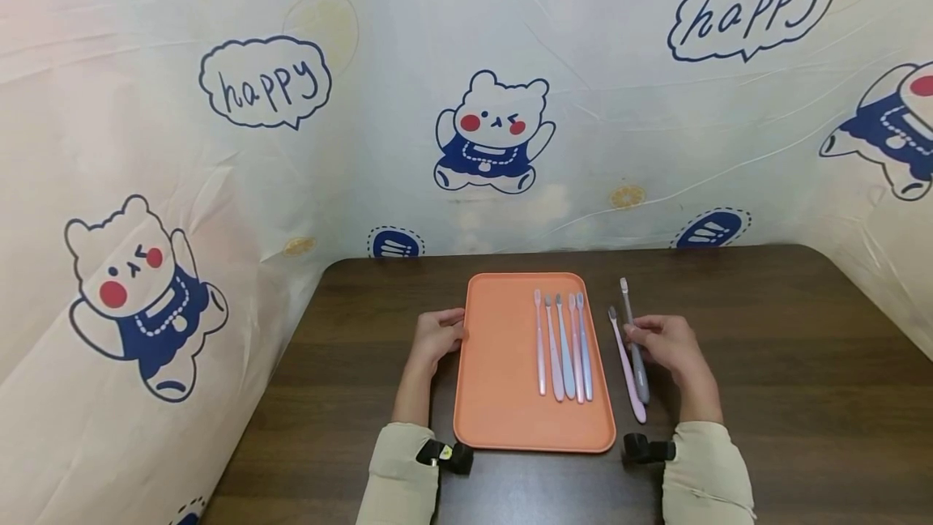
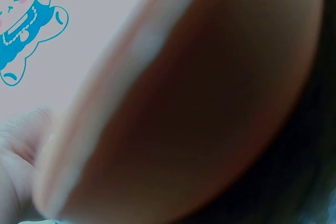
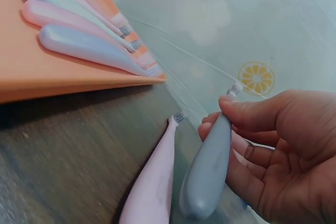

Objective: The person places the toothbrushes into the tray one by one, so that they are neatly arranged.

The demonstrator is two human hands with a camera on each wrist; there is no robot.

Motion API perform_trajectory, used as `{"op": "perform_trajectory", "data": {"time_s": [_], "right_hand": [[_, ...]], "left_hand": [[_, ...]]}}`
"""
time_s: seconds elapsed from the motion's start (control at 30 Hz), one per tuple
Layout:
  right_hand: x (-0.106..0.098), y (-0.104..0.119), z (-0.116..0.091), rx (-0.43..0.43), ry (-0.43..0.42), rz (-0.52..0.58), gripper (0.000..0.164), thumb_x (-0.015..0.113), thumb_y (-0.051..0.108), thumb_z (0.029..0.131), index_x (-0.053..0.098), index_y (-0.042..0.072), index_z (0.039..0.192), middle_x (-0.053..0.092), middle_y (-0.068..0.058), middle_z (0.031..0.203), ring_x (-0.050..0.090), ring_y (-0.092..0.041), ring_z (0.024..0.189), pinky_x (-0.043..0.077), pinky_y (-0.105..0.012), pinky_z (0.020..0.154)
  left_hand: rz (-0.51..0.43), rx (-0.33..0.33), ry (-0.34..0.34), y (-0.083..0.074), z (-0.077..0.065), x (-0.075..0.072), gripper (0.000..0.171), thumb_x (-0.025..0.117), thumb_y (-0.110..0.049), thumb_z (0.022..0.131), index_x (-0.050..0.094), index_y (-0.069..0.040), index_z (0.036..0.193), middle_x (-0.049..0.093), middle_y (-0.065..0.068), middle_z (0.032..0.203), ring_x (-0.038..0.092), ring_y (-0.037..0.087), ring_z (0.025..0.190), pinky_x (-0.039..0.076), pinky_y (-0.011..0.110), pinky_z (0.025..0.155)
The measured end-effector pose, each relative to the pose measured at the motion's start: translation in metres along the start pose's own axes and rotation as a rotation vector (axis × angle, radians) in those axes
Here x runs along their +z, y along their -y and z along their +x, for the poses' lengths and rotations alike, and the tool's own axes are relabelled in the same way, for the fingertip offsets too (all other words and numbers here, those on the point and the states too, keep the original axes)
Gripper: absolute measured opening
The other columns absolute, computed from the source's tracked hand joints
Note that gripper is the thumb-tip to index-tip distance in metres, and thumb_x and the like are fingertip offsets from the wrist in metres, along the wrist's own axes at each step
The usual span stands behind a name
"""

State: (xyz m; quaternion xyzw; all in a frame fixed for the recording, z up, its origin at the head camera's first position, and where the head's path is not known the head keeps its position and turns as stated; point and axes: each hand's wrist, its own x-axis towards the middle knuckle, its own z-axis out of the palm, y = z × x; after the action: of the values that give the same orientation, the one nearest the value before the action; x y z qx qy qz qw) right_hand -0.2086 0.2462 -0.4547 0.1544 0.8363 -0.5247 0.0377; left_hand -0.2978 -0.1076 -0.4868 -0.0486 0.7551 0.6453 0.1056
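My left hand point(image 1: 437, 337) grips the left edge of an orange tray point(image 1: 503, 371), its fingers at the rim. In the left wrist view the tray point(image 2: 199, 108) is dark and blurred, covering most of the frame. Several pastel toothbrushes point(image 1: 567, 363) lie side by side on the tray's right half, heads toward the far end. To the right of the tray, my right hand point(image 1: 665, 340) pinches a grey toothbrush point(image 3: 207, 171) between thumb and fingers, bristles pointing away. Just left of it, a pink toothbrush point(image 3: 152, 187) lies on the table.
The tray rests on a dark wooden table point(image 1: 787, 379). Behind the table hangs a pale curtain point(image 1: 394, 136) printed with bears and "happy" bubbles. A small black wrist camera point(image 1: 645, 449) sits at each sleeve cuff.
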Motion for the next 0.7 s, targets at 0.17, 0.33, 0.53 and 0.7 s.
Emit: {"op": "perform_trajectory", "data": {"time_s": [0.17, 0.33, 0.53, 0.7], "right_hand": [[0.005, 0.004, 0.0, 0.013, -0.002, 0.014, 0.041, 0.062, 0.017, 0.1, 0.061, -0.013, 0.129, 0.071, -0.02, 0.106, 0.064, -0.009, 0.079, 0.058, -0.027, 0.07], [0.009, 0.006, 0.001, 0.029, -0.001, 0.016, 0.041, 0.062, 0.019, 0.1, 0.062, -0.01, 0.128, 0.072, -0.017, 0.104, 0.063, -0.01, 0.078, 0.057, -0.027, 0.069], [0.011, 0.007, 0.003, 0.032, -0.002, 0.026, 0.039, 0.062, 0.019, 0.1, 0.062, -0.01, 0.127, 0.075, -0.012, 0.1, 0.065, -0.008, 0.078, 0.056, -0.026, 0.068], [0.012, 0.009, 0.002, 0.029, 0.005, 0.043, 0.039, 0.061, 0.018, 0.101, 0.062, -0.01, 0.127, 0.075, -0.016, 0.102, 0.067, -0.008, 0.077, 0.056, -0.027, 0.069]], "left_hand": [[0.0, -0.007, 0.018, -0.007, -0.006, 0.0, 0.043, 0.06, 0.006, 0.091, 0.062, 0.007, 0.134, 0.064, 0.028, 0.134, 0.067, 0.027, 0.117, 0.059, 0.026, 0.074], [0.015, -0.014, 0.039, -0.017, -0.012, -0.001, 0.045, 0.059, 0.007, 0.09, 0.059, 0.011, 0.135, 0.063, 0.03, 0.135, 0.066, 0.031, 0.119, 0.061, 0.031, 0.078], [0.007, -0.01, 0.028, -0.007, -0.004, -0.001, 0.044, 0.06, 0.006, 0.091, 0.061, 0.008, 0.135, 0.063, 0.029, 0.135, 0.067, 0.029, 0.119, 0.06, 0.029, 0.076], [0.003, -0.003, 0.006, 0.0, 0.001, -0.001, 0.043, 0.062, 0.004, 0.09, 0.064, 0.004, 0.133, 0.066, 0.026, 0.134, 0.069, 0.025, 0.116, 0.06, 0.027, 0.074]]}}
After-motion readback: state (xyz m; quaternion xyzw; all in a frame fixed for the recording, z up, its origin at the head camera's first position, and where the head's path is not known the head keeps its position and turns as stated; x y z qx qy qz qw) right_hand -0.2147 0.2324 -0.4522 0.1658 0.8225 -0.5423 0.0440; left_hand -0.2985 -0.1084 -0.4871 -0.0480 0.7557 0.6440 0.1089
